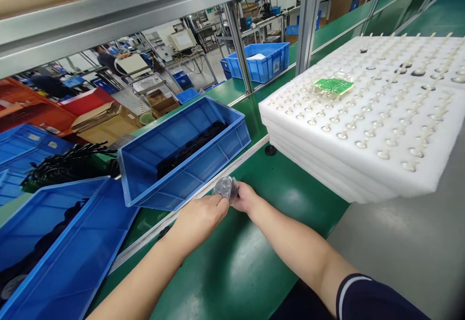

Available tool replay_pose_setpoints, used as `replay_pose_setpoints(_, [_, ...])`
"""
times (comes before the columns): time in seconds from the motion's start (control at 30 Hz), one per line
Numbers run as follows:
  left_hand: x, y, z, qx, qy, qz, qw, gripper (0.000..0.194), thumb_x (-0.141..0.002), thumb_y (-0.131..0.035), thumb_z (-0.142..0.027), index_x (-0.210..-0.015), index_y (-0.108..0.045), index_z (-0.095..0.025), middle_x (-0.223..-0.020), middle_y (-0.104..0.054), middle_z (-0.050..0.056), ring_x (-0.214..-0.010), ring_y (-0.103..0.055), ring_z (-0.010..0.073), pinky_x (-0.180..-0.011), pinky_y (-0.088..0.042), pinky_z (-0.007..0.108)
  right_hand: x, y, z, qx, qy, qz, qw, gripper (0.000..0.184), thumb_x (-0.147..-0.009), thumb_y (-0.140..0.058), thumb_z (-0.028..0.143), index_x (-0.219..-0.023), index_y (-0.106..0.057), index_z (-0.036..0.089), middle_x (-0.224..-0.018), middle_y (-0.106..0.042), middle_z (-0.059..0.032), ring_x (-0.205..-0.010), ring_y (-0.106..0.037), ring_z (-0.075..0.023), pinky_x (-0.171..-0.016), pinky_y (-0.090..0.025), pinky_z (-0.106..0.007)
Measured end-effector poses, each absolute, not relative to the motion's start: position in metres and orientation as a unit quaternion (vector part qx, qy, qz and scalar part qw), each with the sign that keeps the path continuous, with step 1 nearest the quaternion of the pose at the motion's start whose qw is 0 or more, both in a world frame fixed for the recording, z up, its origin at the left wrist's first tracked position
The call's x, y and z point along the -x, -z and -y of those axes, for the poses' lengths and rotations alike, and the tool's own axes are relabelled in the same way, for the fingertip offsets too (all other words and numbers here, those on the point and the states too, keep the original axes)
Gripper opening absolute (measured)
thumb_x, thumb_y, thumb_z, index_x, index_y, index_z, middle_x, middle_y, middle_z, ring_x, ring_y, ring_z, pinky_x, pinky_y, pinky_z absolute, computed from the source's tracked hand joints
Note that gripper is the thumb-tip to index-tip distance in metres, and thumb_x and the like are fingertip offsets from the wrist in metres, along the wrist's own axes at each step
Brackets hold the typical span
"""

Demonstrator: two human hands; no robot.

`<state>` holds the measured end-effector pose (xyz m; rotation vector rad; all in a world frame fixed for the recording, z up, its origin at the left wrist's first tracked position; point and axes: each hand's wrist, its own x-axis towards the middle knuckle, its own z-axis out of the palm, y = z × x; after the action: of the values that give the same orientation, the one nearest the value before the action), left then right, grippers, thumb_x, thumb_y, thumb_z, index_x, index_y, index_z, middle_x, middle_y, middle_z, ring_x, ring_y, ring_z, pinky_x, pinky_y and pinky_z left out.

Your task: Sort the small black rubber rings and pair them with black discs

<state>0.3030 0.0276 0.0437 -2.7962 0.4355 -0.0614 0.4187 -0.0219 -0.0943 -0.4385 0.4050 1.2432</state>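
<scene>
My left hand [200, 218] and my right hand [246, 197] meet over the green bench top, just in front of a tilted blue bin [181, 150]. Between their fingertips is a small clear plastic bag [225, 187] with a dark round part inside. Both hands are closed on the bag in a pinch. The blue bin holds several black round parts [192, 146] along its bottom. A lone black round part [270, 150] lies on the bench beside the bin.
A stack of white foam trays [366, 131] studded with small parts sits at right, a green circuit board in a bag [332, 85] on top. Another blue bin [61, 247] lies at lower left. More blue crates [259, 61] stand beyond the metal frame.
</scene>
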Motion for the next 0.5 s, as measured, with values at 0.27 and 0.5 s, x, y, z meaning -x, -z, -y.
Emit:
replay_pose_setpoints(0.27, [-0.322, -0.047, -0.037, 0.961, 0.114, -0.204, 0.146, 0.023, -0.088, -0.046, -0.013, -0.066, -0.05, -0.019, -0.06, -0.05, 0.0, -0.053, -0.045, 0.0144, -0.049, -0.026, 0.029, -0.434, 0.091, 0.025, 0.188, -0.575, -0.178, 0.776, 0.016, -0.089, -0.045, 0.015, -0.076, -0.055, 0.014, -0.063, -0.061, -0.0031, -0.061, -0.061, -0.0151, -0.058, -0.053, -0.026])
replay_pose_setpoints(0.5, [-0.316, -0.026, -0.051, 0.941, 0.269, 0.074, -0.191, 0.037, -0.087, -0.056, -0.03, -0.056, -0.039, -0.019, -0.049, -0.037, -0.005, -0.047, -0.035, 0.0092, -0.05, -0.028, 0.024, -0.466, 0.1, 0.03, 0.253, -0.51, -0.185, 0.801, 0.011, -0.091, -0.049, 0.019, -0.082, -0.054, 0.015, -0.061, -0.059, -0.0003, -0.054, -0.058, -0.0129, -0.05, -0.051, -0.024])
